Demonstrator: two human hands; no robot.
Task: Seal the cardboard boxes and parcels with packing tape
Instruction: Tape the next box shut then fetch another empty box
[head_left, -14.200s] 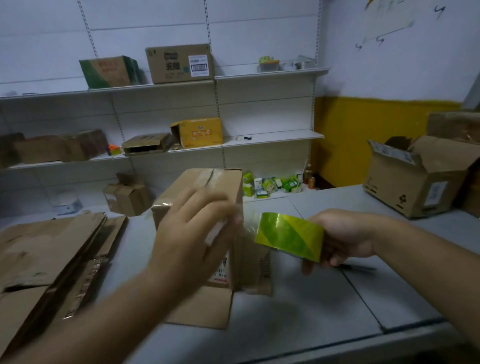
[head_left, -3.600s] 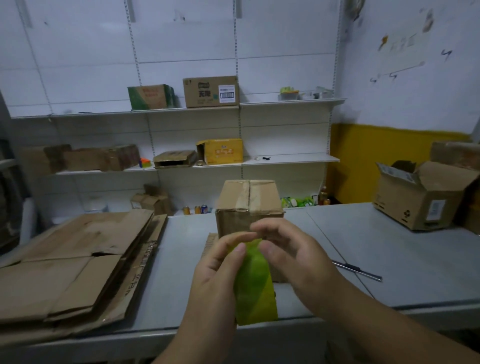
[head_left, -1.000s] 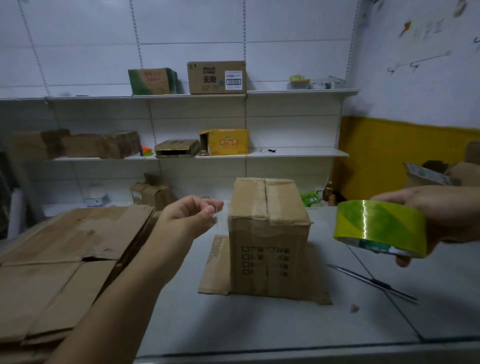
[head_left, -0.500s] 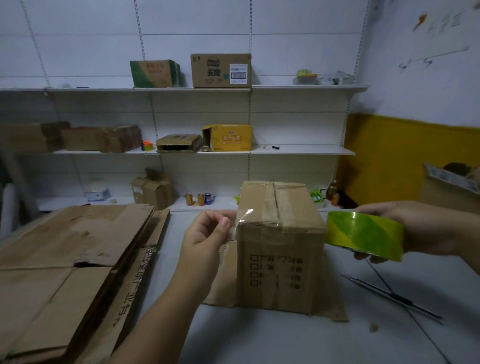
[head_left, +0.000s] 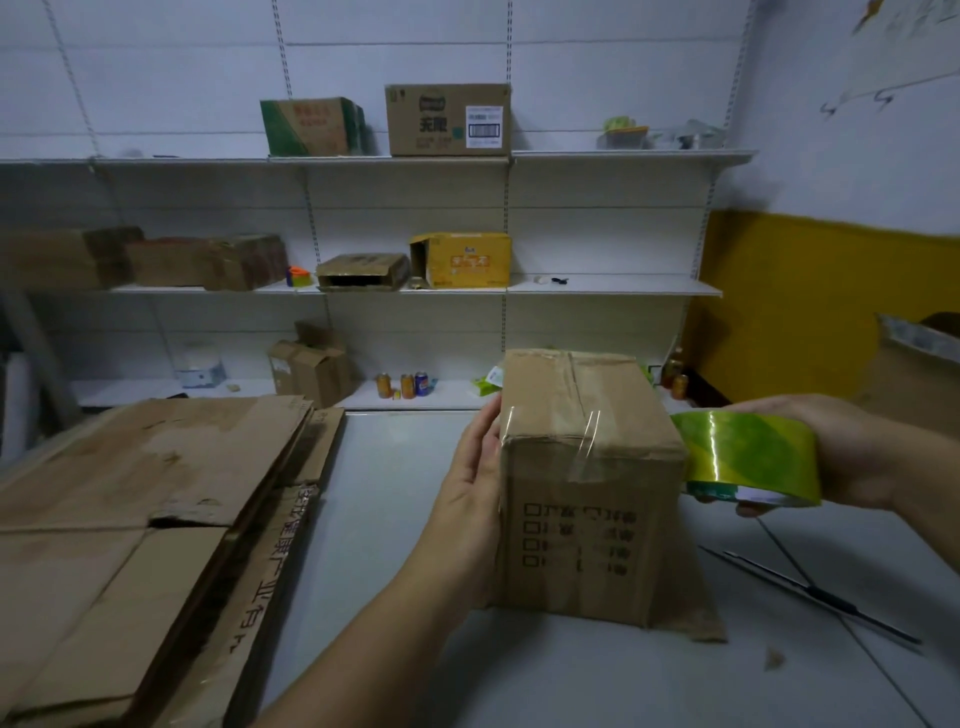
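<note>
Left hand (head_left: 475, 483) flat on the left face of the cardboard box (head_left: 587, 519), fingers straight and together, pressing down the end of a clear tape strip (head_left: 592, 428). Strip stretched across the box's top near edge to the green-yellow tape roll (head_left: 748, 457), just beside the box's right side. Right hand (head_left: 852, 452) gripping that roll, fingers curled round it (a fingertip showing under its lower rim). Box upright near the middle of the tabletop (head_left: 405, 493), on a cardboard sheet (head_left: 698, 618). Flattened cardboard (head_left: 130, 519) stacked along the tabletop's left edge; thin dark rod (head_left: 810, 592) lying toward the right edge.
</note>
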